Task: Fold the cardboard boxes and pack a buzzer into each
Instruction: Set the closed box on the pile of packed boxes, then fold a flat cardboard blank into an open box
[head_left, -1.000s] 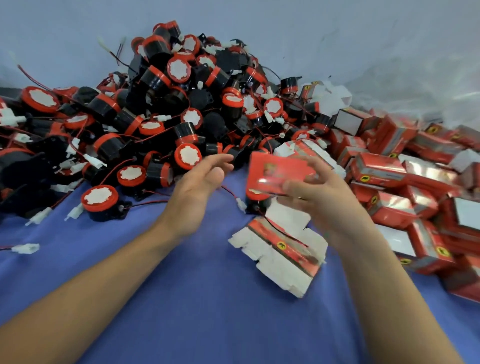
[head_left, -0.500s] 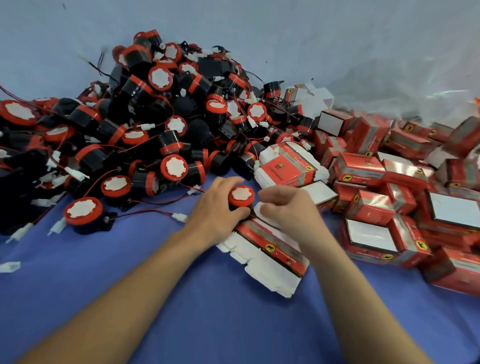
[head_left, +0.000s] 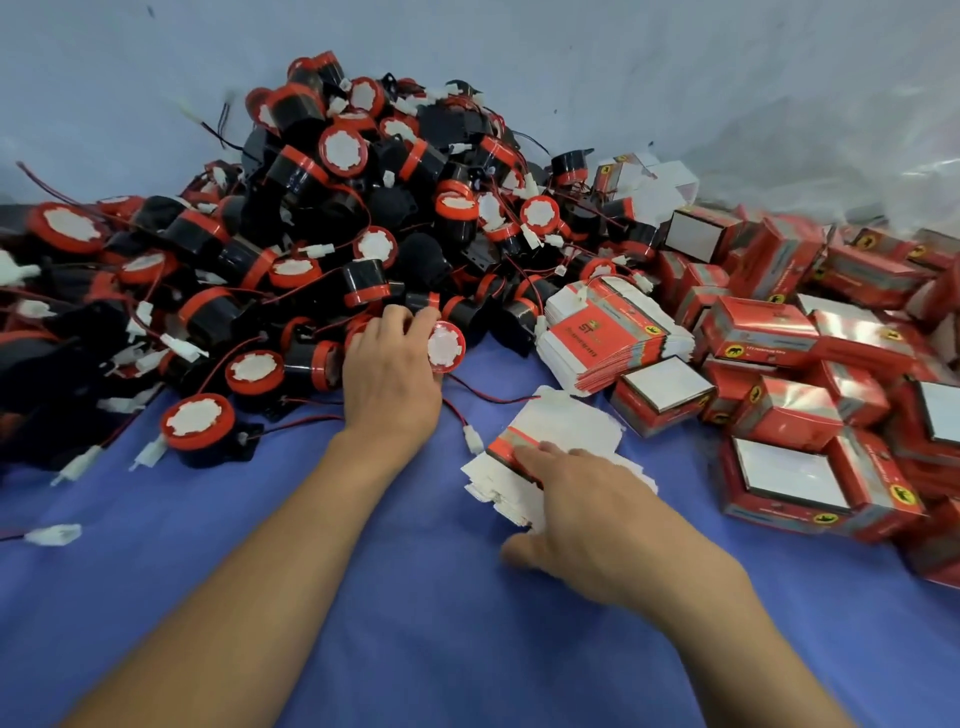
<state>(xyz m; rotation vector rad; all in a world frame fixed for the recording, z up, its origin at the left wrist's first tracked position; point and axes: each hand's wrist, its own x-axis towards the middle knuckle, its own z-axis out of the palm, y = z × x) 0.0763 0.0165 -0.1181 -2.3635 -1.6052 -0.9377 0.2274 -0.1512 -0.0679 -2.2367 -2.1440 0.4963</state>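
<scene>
A big heap of black buzzers (head_left: 332, 218) with red caps and red wires fills the back left of the blue cloth. At the heap's front edge my left hand (head_left: 392, 379) grips one buzzer (head_left: 445, 347), whose white-stickered red face points right; its wire (head_left: 457, 410) trails toward me. My right hand (head_left: 587, 499) lies with spread fingers on a small stack of flat red-and-white box blanks (head_left: 550, 426). A thicker bundle of flat blanks (head_left: 608, 332) sits just behind.
Several folded red boxes (head_left: 789, 415) are piled along the right side, one with a white face (head_left: 667, 382) close to the blanks. A loose buzzer (head_left: 200, 423) and a white connector (head_left: 54, 534) lie at the left. Blue cloth (head_left: 363, 597) spreads in front.
The red box my right hand held a second ago has left it. My right hand has dropped onto the flat blanks. My left hand has taken hold of a buzzer at the heap's edge.
</scene>
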